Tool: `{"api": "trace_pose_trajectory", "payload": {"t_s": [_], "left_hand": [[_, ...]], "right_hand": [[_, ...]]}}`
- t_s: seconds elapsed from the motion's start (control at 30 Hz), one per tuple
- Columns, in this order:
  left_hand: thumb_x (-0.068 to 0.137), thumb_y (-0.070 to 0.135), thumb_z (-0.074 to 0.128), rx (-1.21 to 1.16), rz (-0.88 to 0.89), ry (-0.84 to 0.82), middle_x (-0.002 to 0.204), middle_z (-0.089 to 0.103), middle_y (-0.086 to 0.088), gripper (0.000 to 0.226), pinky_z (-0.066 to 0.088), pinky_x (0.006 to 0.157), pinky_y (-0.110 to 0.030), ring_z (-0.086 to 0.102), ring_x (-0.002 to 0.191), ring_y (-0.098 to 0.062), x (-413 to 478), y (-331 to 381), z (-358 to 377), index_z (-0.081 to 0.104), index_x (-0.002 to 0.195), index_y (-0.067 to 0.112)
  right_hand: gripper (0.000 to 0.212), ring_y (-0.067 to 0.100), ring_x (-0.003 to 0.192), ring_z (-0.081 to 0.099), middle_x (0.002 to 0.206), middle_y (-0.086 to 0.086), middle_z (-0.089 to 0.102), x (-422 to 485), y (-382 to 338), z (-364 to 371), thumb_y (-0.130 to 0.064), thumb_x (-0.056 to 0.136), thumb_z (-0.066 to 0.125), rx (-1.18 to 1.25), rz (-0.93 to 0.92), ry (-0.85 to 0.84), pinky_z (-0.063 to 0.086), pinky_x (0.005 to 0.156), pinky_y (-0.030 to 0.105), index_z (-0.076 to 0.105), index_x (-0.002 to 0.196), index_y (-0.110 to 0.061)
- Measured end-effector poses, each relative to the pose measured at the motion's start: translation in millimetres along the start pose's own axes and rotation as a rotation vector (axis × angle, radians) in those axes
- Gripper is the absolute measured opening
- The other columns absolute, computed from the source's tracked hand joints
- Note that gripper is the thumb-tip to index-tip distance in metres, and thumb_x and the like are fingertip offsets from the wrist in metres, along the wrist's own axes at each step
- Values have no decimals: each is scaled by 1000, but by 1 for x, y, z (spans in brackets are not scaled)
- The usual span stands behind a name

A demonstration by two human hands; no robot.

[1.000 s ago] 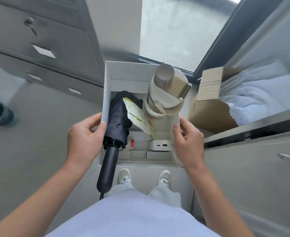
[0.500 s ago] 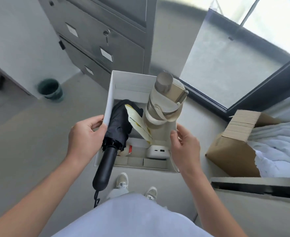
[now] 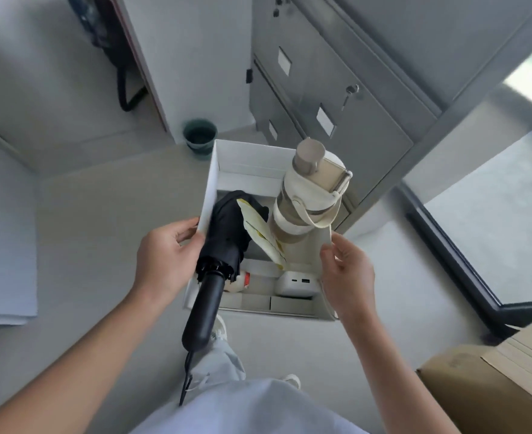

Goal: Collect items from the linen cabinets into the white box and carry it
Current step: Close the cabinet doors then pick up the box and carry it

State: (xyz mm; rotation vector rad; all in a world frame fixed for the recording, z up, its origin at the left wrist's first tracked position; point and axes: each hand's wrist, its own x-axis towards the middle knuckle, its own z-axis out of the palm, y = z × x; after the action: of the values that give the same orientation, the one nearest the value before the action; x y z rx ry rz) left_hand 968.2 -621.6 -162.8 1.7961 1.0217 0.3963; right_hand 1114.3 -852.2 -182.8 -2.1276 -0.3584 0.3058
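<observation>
White cardboard box [image 3: 242, 158]: you held it off the pale floor [image 3: 101, 230] in front of you, one hand on each long side.

- Your left hand [image 3: 164, 258] gripped the left wall, fingers [image 3: 183, 227] curled round its rim.
- Your right hand [image 3: 347, 277] gripped the right wall, fingers [image 3: 336, 245] curled round its edge.

Contents:
- Black folded umbrella [image 3: 224, 239], lying along the left wall, with its handle sticking out over the near end.
- Beige water bottle with a cream strap [image 3: 302, 195], upright at the right side.
- Yellow-and-white paper packet [image 3: 258, 233], leaning between umbrella and bottle.
- White power bank [image 3: 296, 285], at the near end.
- Small round item with a red label [image 3: 241, 281], just beside the power bank; I cannot tell what it was.

Surroundings:
- Grey metal cabinet [image 3: 352, 104] beyond the box.
- Dark green bin [image 3: 199, 136] on the floor.
- Brown cardboard carton [image 3: 484, 386] at your right.
</observation>
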Motion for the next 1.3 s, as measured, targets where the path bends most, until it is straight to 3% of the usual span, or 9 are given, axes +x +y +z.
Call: {"api": "trace_pose_trajectory", "payload": {"t_s": [0.07, 0.13, 0.33, 0.53, 0.73, 0.97, 1.07, 1.17, 1.3], "left_hand": [[82, 24, 60, 19, 2, 34, 89, 66, 40, 34, 49, 89, -20, 64, 99, 13, 17, -5, -22, 64, 104, 50], [84, 19, 61, 35, 8, 51, 84, 64, 43, 37, 48, 85, -18, 65, 96, 12, 36, -7, -42, 62, 101, 52], [87, 15, 63, 17, -24, 101, 108, 74, 14, 31, 52, 99, -35, 67, 105, -1, 102, -17, -86, 74, 114, 24], [88, 14, 63, 13, -54, 155, 115, 73, 7, 33, 50, 103, -38, 65, 110, -5, 158, -12, -98, 71, 120, 19], [90, 15, 61, 39, -103, 185, 111, 74, 10, 31, 50, 101, -37, 65, 110, -5, 222, -11, -85, 73, 117, 21], [89, 17, 62, 30, -212, 296, 101, 75, 14, 28, 53, 90, -30, 69, 98, -4, 298, 5, -58, 75, 112, 26], [89, 19, 63, 35, -261, 355, 104, 75, 13, 27, 51, 91, -27, 68, 98, -2, 326, 12, -51, 75, 112, 27], [89, 19, 65, 3, -287, 403, 108, 73, 15, 26, 48, 92, -24, 67, 102, -2, 354, 16, -49, 74, 113, 26], [88, 22, 68, -23, -329, 430, 97, 70, 23, 26, 46, 83, -18, 64, 94, 8, 401, 16, -54, 74, 112, 29]], "right_hand": [[22, 8, 52, 34, 55, -10, 40, 16, -19, 24, -27, 94, 42, -38, -38, -28, 35, 52, 29, 62, 86, -32], [25, 11, 54, 27, 54, -9, 29, 33, -39, 47, -22, 94, 43, -79, -61, -45, 28, 53, 31, 40, 70, -23], [32, 13, 59, 20, 58, -9, 21, 83, -88, 106, -17, 92, 43, -62, -88, -86, 23, 56, 32, 22, 69, -21], [41, 12, 57, 24, 53, -8, 28, 139, -114, 139, -12, 94, 47, -104, -104, -95, 25, 56, 33, 29, 61, -28], [30, 13, 56, 30, 54, -8, 37, 221, -116, 169, -21, 93, 45, -117, -172, -152, 29, 54, 30, 33, 66, -24], [35, 10, 53, 35, 54, -11, 43, 334, -126, 201, -14, 98, 49, -103, -227, -314, 27, 51, 23, 42, 66, -24], [38, 10, 51, 33, 52, -13, 42, 377, -142, 210, -14, 99, 49, -104, -229, -381, 29, 53, 29, 43, 65, -30], [32, 13, 54, 33, 53, -11, 39, 411, -158, 222, -15, 100, 48, -113, -228, -429, 31, 56, 31, 47, 69, -23], [36, 15, 56, 31, 53, -9, 36, 456, -178, 246, -12, 100, 49, -90, -245, -442, 30, 57, 33, 43, 66, -25]]}}
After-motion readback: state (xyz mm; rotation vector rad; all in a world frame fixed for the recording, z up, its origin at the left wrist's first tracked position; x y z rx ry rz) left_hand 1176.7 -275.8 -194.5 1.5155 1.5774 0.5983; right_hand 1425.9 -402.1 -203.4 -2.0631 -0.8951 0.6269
